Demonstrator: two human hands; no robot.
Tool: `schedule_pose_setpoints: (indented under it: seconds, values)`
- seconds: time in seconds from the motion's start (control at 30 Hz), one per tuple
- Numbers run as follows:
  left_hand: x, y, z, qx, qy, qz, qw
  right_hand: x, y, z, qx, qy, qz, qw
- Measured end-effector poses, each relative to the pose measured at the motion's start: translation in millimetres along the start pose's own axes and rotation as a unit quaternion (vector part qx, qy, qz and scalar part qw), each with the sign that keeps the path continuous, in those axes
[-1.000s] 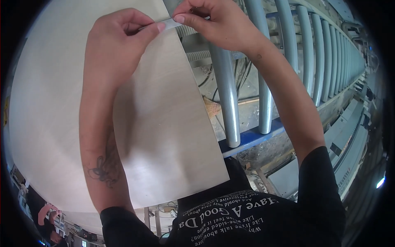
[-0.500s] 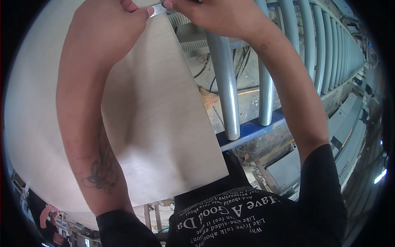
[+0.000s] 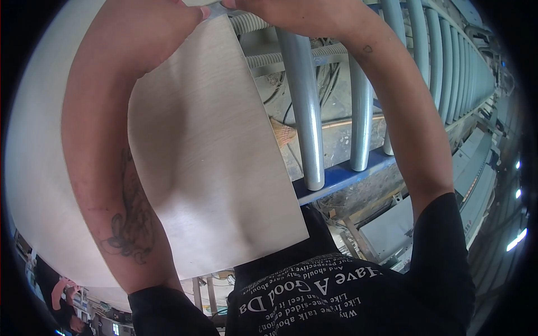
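A large pale wooden board (image 3: 224, 157) lies before me, its corner close to my waist. My left hand (image 3: 140, 31) reaches over it to the top of the view. The left thumb presses on a narrow silvery strip (image 3: 215, 10) at the board's far right edge; the other fingers are mostly cut off by the frame. My right hand (image 3: 297, 14) comes in from the other side, its thumb close to the strip's right end. Its fingers look curled, but what they hold is out of the picture.
Right of the board runs a conveyor of grey metal rollers (image 3: 302, 112) on a blue frame rail (image 3: 336, 173). Ribbed hoses (image 3: 252, 25), cables and a straw broom (image 3: 283, 131) show underneath. Another person (image 3: 70, 305) is at the far lower left.
Both hands have shifted slightly up, partly out of the view, and my left forearm has moved left. The silvery strip stays between the thumbs; the board has hardly moved.
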State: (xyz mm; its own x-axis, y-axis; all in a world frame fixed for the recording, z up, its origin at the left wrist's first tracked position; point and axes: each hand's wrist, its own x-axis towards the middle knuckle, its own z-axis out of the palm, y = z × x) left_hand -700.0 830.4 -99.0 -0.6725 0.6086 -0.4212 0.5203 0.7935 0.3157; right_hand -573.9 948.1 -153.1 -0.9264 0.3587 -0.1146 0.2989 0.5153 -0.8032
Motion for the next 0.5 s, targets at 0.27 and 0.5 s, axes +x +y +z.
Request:
schedule_pose_setpoints:
  seconds: [0.27,0.5]
  values:
    - [2.6,0.4,12.3,-0.016,0.016,0.040,0.999,-1.8,3.4,-3.1,-0.044,0.004,0.024,0.999]
    - [-0.7,-10.7,7.8,-0.009,0.016,0.059,0.998,1.5,-5.5,-3.2,-0.039,-0.009,0.030,0.999]
